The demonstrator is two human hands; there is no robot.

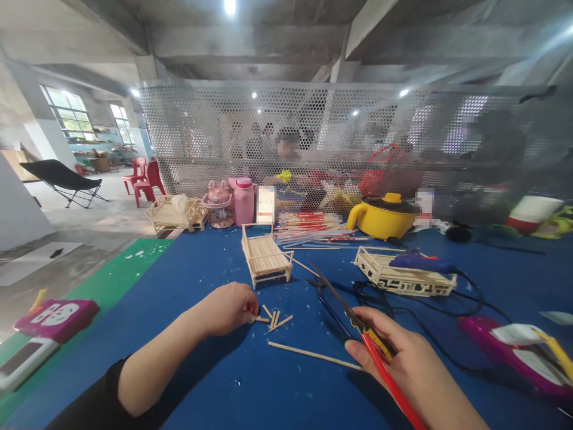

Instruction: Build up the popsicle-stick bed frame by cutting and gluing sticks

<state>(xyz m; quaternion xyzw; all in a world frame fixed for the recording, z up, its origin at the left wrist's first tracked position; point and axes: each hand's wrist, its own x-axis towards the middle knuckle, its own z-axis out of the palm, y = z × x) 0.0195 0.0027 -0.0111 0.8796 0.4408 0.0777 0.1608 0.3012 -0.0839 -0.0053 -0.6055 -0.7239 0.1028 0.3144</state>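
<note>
My left hand rests on the blue table with its fingers curled, pinching at a small cut stick piece. Several short stick pieces lie just right of it. My right hand grips red-handled scissors whose open blades point up and left. A long thin stick lies between my hands. A small stick-built bed model stands beyond my left hand.
A second stick model with a blue glue gun on it sits right, black cable trailing. Yellow pot, pink bottles, stick bundles and another model line the back. A person sits behind the mesh screen.
</note>
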